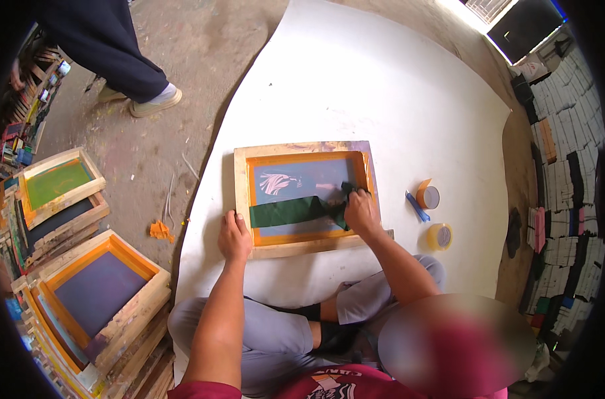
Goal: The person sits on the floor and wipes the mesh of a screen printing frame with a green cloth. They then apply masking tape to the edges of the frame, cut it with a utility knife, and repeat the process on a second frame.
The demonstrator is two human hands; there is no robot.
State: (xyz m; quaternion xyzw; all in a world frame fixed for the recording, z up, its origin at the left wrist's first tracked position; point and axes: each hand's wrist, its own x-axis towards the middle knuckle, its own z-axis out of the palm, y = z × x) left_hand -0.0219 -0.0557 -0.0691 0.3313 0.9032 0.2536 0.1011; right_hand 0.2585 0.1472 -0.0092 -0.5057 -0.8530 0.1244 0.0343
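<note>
A wooden screen-printing frame [242, 186] lies on the white sheet in front of me, its inner edges lined with orange tape. Pale feather-like marks show on its grey-blue mesh [315, 171]. My left hand [235, 234] grips the frame's left side near the lower corner. Across the lower half of the mesh stretches a dark green strip of cloth [286, 212], twisted toward its right end. That end is bunched in my right hand [361, 211], whose fingers are closed on it over the frame's right inner side.
Right of the frame are an orange tape roll [431, 197], a blue cutter [418, 207] and a clear yellowish tape roll [439, 236]. More screen frames [143, 292] are stacked at left. A person [109, 46] stands at upper left. Paper stacks [568, 173] line the right.
</note>
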